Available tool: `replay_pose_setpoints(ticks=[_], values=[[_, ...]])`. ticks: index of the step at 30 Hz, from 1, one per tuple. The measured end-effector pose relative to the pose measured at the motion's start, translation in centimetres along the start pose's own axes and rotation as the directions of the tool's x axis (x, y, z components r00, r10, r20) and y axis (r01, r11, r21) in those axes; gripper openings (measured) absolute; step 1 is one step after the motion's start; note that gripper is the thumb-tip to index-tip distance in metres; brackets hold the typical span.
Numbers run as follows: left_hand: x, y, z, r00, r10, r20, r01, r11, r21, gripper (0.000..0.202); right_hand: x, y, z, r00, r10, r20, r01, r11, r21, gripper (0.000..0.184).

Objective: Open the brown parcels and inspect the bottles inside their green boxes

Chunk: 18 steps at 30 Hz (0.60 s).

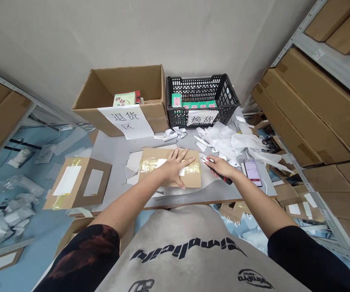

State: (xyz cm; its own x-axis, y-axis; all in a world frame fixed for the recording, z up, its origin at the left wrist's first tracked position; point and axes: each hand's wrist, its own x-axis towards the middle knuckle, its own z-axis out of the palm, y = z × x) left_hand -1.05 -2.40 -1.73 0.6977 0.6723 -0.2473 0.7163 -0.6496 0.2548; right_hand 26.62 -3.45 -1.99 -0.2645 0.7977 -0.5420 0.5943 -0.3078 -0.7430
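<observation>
Left hand lies flat, palm down, fingers spread; right hand is curled closed, forearms extended.

Here's a stockroom, a parcel-handling corner: metal shelving on the right is stacked with long brown cartons. A grey table carries a taped parcel, an open cardboard box and a black crate, both paper-labelled, with torn packaging strewn about.

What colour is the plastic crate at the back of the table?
Black, with latticed walls: plastic crate, clearest in the head view.
</observation>
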Motion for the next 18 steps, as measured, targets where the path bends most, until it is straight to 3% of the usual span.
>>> replay_pose_setpoints(ticks=[4,7,9,11,14,18], values=[[-2.3,0.5,1.5,0.989,-0.049,-0.142,0.042,0.998,-0.048,0.123,-0.4,0.7,-1.1,0.997,0.032,0.068,-0.033,0.999,0.019,0.038],[-5.2,1.9,3.8,0.942,-0.133,-0.307,0.118,0.991,-0.066,0.103,-0.6,0.4,-1.9,0.993,0.05,-0.103,-0.055,0.997,-0.052,0.035],[-7.5,2.4,5.3,0.898,-0.205,-0.39,0.191,0.979,-0.073,0.089,-0.6,-1.1,-1.7,0.98,-0.034,-0.197,-0.006,0.98,-0.201,0.034],[-9.9,2.2,6.6,0.85,-0.284,-0.443,0.278,0.957,-0.08,0.079,-0.5,-3.7,-0.5,0.964,-0.181,-0.193,0.097,0.919,-0.382,0.034],[-12.7,0.8,7.6,0.788,-0.374,-0.489,0.384,0.919,-0.083,0.069,0.1,-8.2,2.8,0.929,-0.365,-0.07,0.266,0.784,-0.561,0.034],[-14.2,-1.1,8.3,0.752,-0.402,-0.522,0.42,0.903,-0.09,0.064,1.7,-12.0,8.0,0.908,-0.41,0.089,0.361,0.654,-0.665,0.032]])
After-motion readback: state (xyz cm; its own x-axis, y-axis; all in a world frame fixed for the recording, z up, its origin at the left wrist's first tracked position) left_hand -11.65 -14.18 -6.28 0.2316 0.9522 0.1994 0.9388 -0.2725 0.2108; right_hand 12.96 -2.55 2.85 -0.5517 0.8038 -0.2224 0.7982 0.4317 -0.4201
